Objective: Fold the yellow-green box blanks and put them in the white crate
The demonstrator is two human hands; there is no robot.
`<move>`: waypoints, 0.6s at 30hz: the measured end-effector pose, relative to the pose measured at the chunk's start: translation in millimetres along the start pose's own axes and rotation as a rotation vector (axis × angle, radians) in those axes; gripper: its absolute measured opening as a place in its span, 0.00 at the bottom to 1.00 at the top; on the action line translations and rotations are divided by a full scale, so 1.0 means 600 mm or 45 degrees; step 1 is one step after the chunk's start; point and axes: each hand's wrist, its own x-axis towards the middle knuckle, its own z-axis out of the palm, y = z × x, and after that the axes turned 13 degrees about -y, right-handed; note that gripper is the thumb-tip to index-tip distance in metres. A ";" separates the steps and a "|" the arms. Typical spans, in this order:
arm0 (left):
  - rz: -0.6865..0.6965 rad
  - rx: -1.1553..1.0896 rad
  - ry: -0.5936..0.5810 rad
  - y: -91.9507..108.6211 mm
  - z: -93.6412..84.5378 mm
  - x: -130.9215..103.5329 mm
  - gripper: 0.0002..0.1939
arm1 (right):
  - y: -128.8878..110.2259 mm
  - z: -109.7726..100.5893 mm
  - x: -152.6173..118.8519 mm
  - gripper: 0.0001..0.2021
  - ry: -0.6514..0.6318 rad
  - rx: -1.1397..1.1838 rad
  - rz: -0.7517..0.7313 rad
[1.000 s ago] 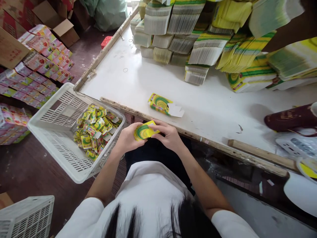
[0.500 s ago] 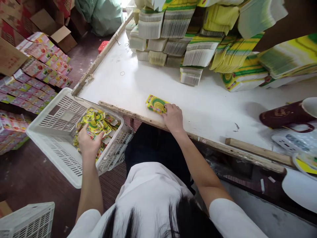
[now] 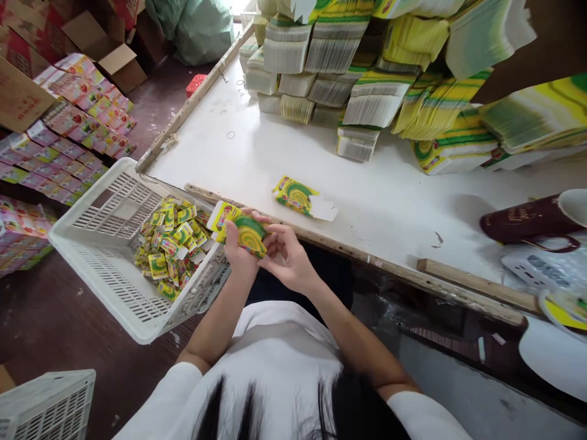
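Note:
Over the table's front edge, beside the crate, my left hand (image 3: pixel 242 256) grips a flattish yellow-and-green printed carton (image 3: pixel 247 232) from below, thumb on its near side. The fingers of my right hand (image 3: pixel 291 260) are curled against the right end of this carton; what the fingertips do there is partly hidden. A second carton (image 3: pixel 294 194) of the same print lies on the white table, with a white end flap sticking out to the right. Left of my hands, the white plastic crate (image 3: pixel 105 278) holds many small yellow-green packs (image 3: pixel 172 244).
Stacks of flat yellow-green cartons (image 3: pixel 383 98) line the back of the table (image 3: pixel 202 153). At the right are a dark mug (image 3: pixel 523 217) lying on its side and a wooden strip (image 3: pixel 481 284). Pink boxes (image 3: pixel 68 153) and an open cardboard box (image 3: pixel 117 61) stand on the floor at left.
My left hand has come up out of the crate and now holds a carton. My right hand has left the carton on the table, exposing its white flap, and moved left to the held one.

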 end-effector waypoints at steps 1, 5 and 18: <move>0.015 0.010 0.053 0.005 0.002 0.003 0.39 | 0.000 0.008 0.000 0.26 -0.029 0.037 0.015; -0.021 0.048 0.092 0.006 -0.003 0.006 0.48 | 0.005 0.012 0.009 0.24 -0.037 0.137 0.152; 0.050 0.264 0.002 -0.007 -0.085 -0.021 0.26 | 0.005 -0.074 -0.011 0.05 0.341 -0.651 0.045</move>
